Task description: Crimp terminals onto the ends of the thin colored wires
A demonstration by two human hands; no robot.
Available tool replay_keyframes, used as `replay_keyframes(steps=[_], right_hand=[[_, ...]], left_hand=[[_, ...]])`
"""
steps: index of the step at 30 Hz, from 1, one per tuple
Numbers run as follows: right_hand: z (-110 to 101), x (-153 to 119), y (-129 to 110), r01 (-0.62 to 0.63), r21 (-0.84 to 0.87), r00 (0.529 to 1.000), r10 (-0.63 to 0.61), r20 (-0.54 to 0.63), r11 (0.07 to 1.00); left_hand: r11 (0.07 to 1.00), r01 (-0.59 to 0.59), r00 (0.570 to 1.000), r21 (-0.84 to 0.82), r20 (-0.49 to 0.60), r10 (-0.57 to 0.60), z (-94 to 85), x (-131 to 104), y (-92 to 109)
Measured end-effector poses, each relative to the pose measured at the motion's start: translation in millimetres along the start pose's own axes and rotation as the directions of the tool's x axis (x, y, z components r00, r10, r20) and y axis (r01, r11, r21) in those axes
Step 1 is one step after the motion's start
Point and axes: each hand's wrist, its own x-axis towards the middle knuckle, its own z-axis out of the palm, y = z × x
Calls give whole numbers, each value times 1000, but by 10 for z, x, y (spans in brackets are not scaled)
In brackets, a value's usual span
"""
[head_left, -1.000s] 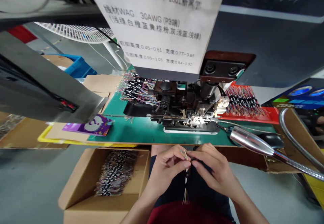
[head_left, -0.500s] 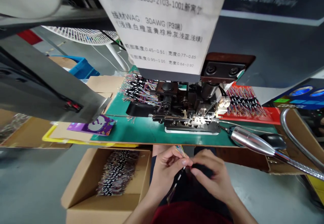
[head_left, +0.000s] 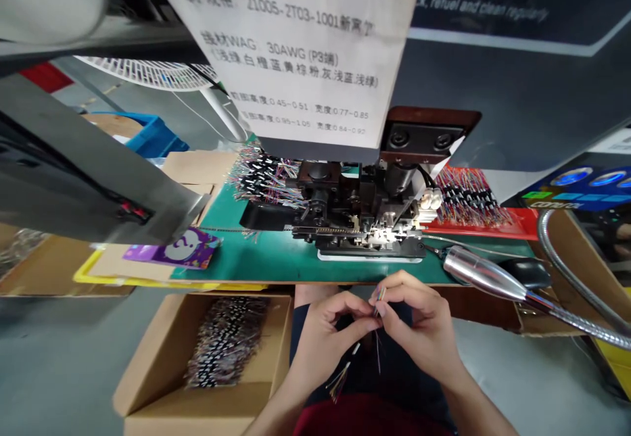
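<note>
The bundle (head_left: 348,365) hung over the lap (head_left: 404,373), near the table's (head_left: 276,260) edge: thin and dark, banded with white, its lower end splaying into fine coloured wires (head_left: 338,383). The left hand (head_left: 335,327) pinched it between thumb and forefinger; the right hand's (head_left: 424,321) fingertips were clamped on bright upper strands (head_left: 381,294).

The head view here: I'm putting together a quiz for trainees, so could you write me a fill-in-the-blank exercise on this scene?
1. The person's bare left hand and right hand pinch a thin multicoloured wire bundle with black-and-____ banding.
2. An open brown cardboard box stands to the person's ____.
3. The purple printed packet bears a white ____ mark.
4. The flat, smooth tabletop is coloured ____.

Missing words: white; left; question; green.
</note>
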Motion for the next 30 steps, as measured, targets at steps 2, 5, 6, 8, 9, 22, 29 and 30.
replay_keyframes(steps=[2, 5, 6, 8, 9, 22, 29, 30], right_hand=[[-3, -2, 24, -15, 51, 1000, 15, -1, 999], [-6, -7, 39, -55, 70, 998, 52, 39, 996], [-7, -10, 38, -68, 68, 997, 64, 51, 995], [-7, -19, 31, -77, 58, 996, 74, 52, 995], [-7, -24, 28, -73, 56, 997, 71, 45, 996], [-96, 64, 135, -118, 173, 991, 126, -35, 978], [-21, -36, 126, -159, 121, 982, 145, 120, 980], [-15, -26, 114, -156, 116, 983, 143, 114, 981]], left_hand=[[998, 29, 1000, -63, 5, -29, -2, 19, -25], [988, 64, 998, -137, -4, -65, -5, 42, -47], [987, 68, 997, -148, -10, -70, -7, 47, -52], [985, 71, 997, -155, -19, -75, -10, 53, -61], [984, 72, 997, -161, -19, -75, -9, 55, -65], [949, 91, 995, -303, -8, -98, 59, -3, -120], [964, 62, 998, -257, -4, -65, 41, 56, -70], [969, 59, 998, -239, 0, -61, 34, 60, -71]])
